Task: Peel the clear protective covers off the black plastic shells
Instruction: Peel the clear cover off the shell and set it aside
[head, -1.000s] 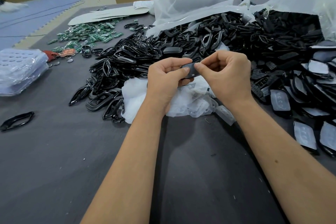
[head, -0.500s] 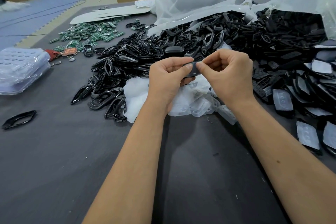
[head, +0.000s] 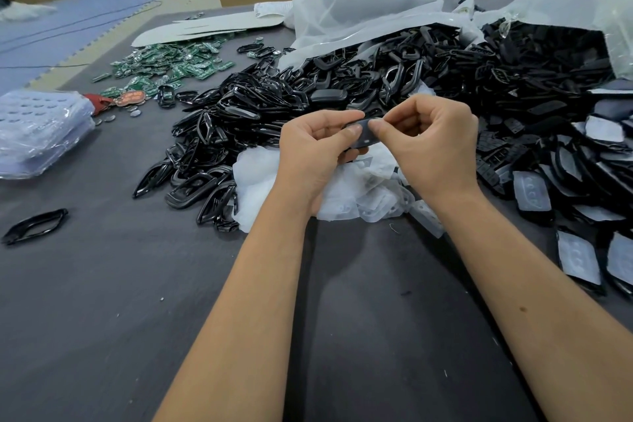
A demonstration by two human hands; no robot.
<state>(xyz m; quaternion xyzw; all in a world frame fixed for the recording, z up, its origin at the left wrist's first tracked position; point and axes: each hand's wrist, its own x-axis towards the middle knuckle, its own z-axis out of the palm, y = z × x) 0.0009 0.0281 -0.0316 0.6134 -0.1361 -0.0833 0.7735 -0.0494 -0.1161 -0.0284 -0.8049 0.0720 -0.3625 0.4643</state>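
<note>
So the whole thing right now comes down to one small black shell pinched between both hands, held up over the dark table just above the heap of peeled clear covers. The left hand has its fingers curled round the shell's left end with the thumb pressed on the top face, and the right hand is curled too, thumb and forefinger nipping at the shell's right end, fingertips almost touching the left thumb. The shell's long axis runs roughly left to right, tilted a bit, so it bridges the gap between the two hands and neither one is really nearer; it sits dead centre between them. I can't tell if a corner of film is actually lifted yet, since the fingers hide that edge. My guess is the right hand is the picker and the left is the anchor, so the peel would want to go along the length, away from the left thumb. More shells with covers still on lie well off to the right, and the big pile of black frames sits behind the left hand.
</note>
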